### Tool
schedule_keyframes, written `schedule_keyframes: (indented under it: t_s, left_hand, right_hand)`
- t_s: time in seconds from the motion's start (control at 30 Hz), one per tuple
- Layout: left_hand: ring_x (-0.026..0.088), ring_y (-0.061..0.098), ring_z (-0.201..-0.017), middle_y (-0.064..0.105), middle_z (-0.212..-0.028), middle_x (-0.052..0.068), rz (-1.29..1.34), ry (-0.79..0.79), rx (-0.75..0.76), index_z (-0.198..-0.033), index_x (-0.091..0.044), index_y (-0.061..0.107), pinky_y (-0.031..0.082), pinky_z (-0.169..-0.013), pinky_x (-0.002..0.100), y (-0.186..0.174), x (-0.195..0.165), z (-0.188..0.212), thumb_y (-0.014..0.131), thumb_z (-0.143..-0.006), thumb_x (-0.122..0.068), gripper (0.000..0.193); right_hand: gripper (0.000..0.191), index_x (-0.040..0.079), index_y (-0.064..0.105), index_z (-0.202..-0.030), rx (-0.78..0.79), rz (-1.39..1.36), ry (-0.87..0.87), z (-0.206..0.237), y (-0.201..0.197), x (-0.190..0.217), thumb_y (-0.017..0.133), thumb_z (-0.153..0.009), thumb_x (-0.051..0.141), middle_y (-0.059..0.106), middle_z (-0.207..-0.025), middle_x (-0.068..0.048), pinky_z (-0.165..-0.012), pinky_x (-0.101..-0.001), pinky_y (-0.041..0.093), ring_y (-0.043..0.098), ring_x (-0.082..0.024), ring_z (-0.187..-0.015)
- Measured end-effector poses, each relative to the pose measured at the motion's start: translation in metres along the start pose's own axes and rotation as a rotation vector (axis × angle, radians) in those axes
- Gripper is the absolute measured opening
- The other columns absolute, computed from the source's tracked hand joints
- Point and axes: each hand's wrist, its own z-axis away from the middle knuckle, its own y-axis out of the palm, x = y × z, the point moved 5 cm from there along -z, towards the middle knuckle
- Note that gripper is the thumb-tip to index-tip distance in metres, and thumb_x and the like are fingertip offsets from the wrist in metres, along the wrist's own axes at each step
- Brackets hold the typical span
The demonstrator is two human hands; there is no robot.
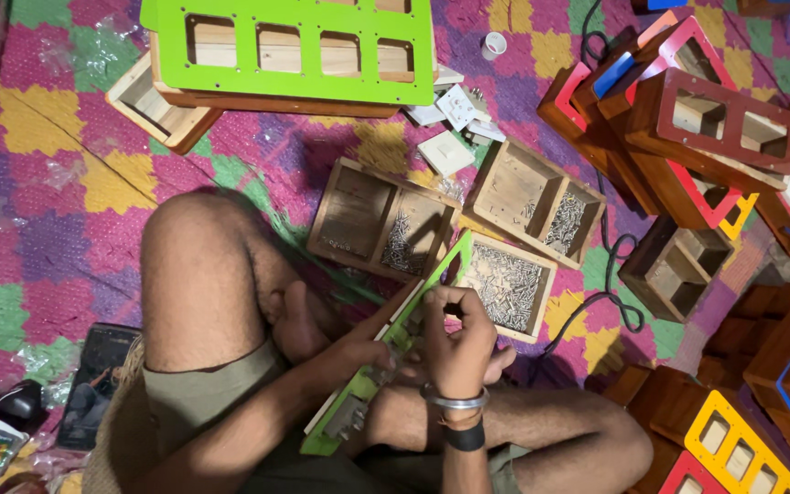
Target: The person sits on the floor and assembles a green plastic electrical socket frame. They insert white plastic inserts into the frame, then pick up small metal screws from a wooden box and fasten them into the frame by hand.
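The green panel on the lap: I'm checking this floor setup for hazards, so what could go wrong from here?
The green panel rests tilted on the person's legs, steadied by the left hand while the right hand works on it; it might slip. The open screw tray lies right beside it and could be knocked, which would spill screws onto the mat. The black cable loops close by and may snag a foot.

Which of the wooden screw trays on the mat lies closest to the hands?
The single-compartment tray heaped with screws, right beside the right hand; the two divided trays lie farther off.
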Motion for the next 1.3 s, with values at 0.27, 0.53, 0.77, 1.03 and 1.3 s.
schedule_keyframes:
  t_s: [0.27, 0.53, 0.77, 1.03, 1.3]
  left_hand:
    - [0.025, 0.052, -0.133, 0.038, -0.159, 0.015, -0.001, 0.032, 0.053, -0.17, -0.021, 0.006, 0.048, -0.106, 0.034, 0.005, 0.002, 0.003, 0.055, -0.071, -0.008, 0.111]
    - [0.017, 0.053, -0.129, 0.039, -0.16, 0.011, 0.031, 0.017, 0.009, -0.17, -0.019, 0.008, 0.045, -0.105, 0.031, 0.007, 0.001, 0.004, 0.057, -0.069, -0.008, 0.112]
    - [0.02, 0.051, -0.13, 0.04, -0.16, 0.012, 0.028, -0.014, 0.017, -0.17, -0.02, 0.008, 0.047, -0.104, 0.03, 0.013, -0.008, 0.004, 0.056, -0.068, -0.006, 0.113]
    - [0.02, 0.052, -0.128, 0.034, -0.167, 0.0, 0.083, -0.068, 0.037, -0.17, -0.023, 0.009, 0.048, -0.096, 0.03, 0.024, -0.021, 0.013, 0.058, -0.066, -0.011, 0.116]
    - [0.03, 0.055, -0.132, 0.037, -0.162, 0.014, 0.271, -0.182, 0.106, -0.168, -0.028, 0.004, 0.056, -0.094, 0.05, 0.019, -0.014, 0.028, 0.064, -0.08, -0.019, 0.107]
  right_hand:
    - [0.007, 0.004, 0.066, -0.096, -0.073, -0.414, 0.067, -0.015, 0.006, -0.043, 0.071, -0.097, 0.009, 0.059, -0.078, 0.004, -0.062, -0.0196, 0.04, 0.049, -0.004, -0.068]
    - [0.014, 0.005, 0.061, -0.09, -0.023, -0.472, 0.089, -0.012, 0.001, -0.051, 0.074, -0.094, 0.003, 0.062, -0.074, 0.003, -0.058, -0.0198, 0.041, 0.051, -0.005, -0.063]
    - [0.016, 0.005, 0.061, -0.096, -0.004, -0.514, 0.104, -0.018, 0.0, -0.04, 0.077, -0.094, 0.007, 0.06, -0.078, 0.001, -0.062, -0.0216, 0.042, 0.051, -0.006, -0.067]
    - [0.039, 0.001, 0.055, -0.123, -0.017, -0.203, -0.243, -0.047, -0.025, -0.032, 0.078, -0.093, 0.01, 0.058, -0.105, -0.003, -0.087, -0.0262, 0.051, 0.058, -0.012, -0.096]
    - [0.02, -0.002, 0.073, -0.112, 0.134, -0.444, 0.141, -0.058, -0.026, -0.089, 0.074, -0.094, 0.005, 0.074, -0.09, -0.002, -0.072, -0.0231, 0.051, 0.062, -0.007, -0.077]
